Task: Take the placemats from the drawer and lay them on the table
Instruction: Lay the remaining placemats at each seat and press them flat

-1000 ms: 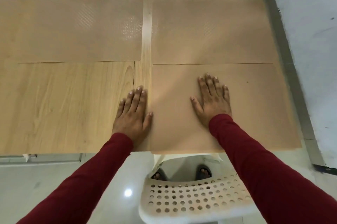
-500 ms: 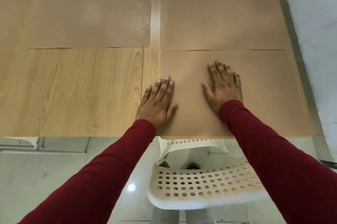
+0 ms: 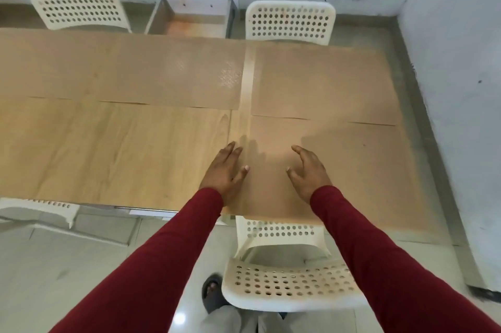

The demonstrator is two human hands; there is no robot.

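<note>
Three tan placemats lie flat on the wooden table (image 3: 113, 153). One placemat (image 3: 130, 72) covers the far left, another (image 3: 322, 83) the far right, and the near right placemat (image 3: 360, 172) reaches the table's front edge. My left hand (image 3: 225, 171) hovers over that near mat's left edge, fingers straight and holding nothing. My right hand (image 3: 309, 170) hangs just above the same mat, fingers relaxed and slightly lifted. The open drawer (image 3: 189, 18) stands beyond the table's far edge, its bottom bare.
White perforated chairs stand at the far left (image 3: 78, 8), far right (image 3: 290, 22) and directly before me (image 3: 287, 281). Another chair's edge (image 3: 40, 208) shows at the near left. A grey wall (image 3: 461, 75) runs along the right. My foot (image 3: 212, 292) is on the floor.
Both hands have lifted off the near right placemat and drawn back. My head has risen and pulled away, so the drawer and far chairs now show.
</note>
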